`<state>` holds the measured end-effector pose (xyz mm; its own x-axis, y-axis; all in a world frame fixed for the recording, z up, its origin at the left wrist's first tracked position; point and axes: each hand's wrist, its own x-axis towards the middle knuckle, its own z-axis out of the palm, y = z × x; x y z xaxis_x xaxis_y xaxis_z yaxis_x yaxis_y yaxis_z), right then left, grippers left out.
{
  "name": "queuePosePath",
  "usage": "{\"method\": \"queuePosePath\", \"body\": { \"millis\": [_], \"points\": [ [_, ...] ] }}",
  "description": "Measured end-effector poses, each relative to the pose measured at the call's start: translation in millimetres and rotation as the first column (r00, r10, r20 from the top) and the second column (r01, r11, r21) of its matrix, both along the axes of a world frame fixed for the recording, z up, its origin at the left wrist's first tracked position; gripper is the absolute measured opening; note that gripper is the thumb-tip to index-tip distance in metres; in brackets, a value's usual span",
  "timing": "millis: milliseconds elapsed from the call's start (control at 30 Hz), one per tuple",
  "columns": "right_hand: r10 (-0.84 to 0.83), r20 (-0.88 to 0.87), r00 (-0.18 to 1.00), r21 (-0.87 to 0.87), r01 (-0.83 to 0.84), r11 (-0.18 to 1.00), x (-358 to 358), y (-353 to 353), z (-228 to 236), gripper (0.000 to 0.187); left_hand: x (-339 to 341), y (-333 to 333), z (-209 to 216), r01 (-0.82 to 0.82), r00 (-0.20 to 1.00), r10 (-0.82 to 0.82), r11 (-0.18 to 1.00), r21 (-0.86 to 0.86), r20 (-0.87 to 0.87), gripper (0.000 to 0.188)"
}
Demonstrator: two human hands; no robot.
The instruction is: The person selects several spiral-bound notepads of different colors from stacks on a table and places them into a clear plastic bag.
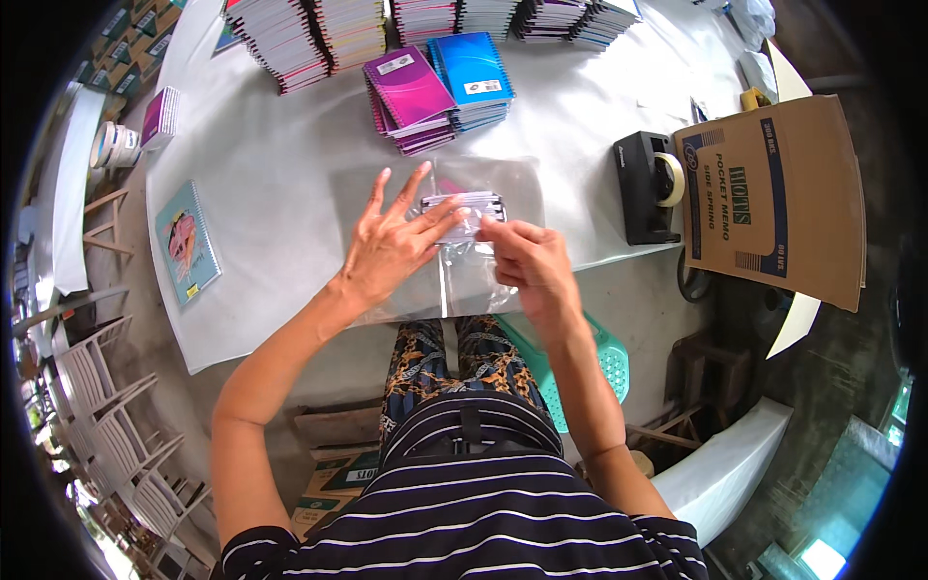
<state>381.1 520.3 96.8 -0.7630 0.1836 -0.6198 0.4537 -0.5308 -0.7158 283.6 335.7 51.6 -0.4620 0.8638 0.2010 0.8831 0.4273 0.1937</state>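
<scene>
A small stack of spiral notebooks [464, 201], edges facing up, lies in clear plastic [517, 179] near the front of the white table. My left hand [387, 242] is spread over it, with fingertips resting on the stack and the plastic. At the stack's right end, my right hand [532, 259] is closed in a pinch. What the pinch holds is too small or too clear to make out. Just beyond the plastic sit purple spiral notebooks [411, 87] and blue spiral notebooks [472, 72], piled side by side.
Tall notebook stacks [275, 43] line the far side of the table. To the right stand a black tape dispenser [638, 193] and a cardboard box [773, 203]. A teal notebook [189, 242] lies at the left edge. Below the table is a green plastic stool [607, 362].
</scene>
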Motion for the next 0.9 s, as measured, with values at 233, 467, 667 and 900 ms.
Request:
{"method": "queuePosePath", "body": {
  "millis": [233, 467, 667, 900],
  "points": [
    [-0.147, 0.096, 0.984, 0.168, 0.13, 0.977, 20, -50, -47, 0.028, 4, -7, -6, 0.007, 1.0, -0.007, 1.0, 0.004, 0.016, 0.064],
    [-0.125, -0.107, 0.986, 0.538, 0.163, 0.827, 27, -57, -100, 0.024, -25, 10, -4, 0.052, 0.898, -0.043, 0.999, -0.009, 0.437, 0.06],
    [0.146, 0.054, 0.988, 0.966, -0.088, 0.241, 20, -53, -114, 0.032, -52, 29, -11, 0.148, 0.741, -0.052, 0.985, -0.088, 0.67, 0.074],
    [0.274, -0.183, 0.944, -0.174, -0.306, 0.936, 27, -57, -128, 0.026, -26, 67, 5, 0.073, 0.808, -0.013, 0.994, -0.078, 0.59, 0.1]
  ]
}}
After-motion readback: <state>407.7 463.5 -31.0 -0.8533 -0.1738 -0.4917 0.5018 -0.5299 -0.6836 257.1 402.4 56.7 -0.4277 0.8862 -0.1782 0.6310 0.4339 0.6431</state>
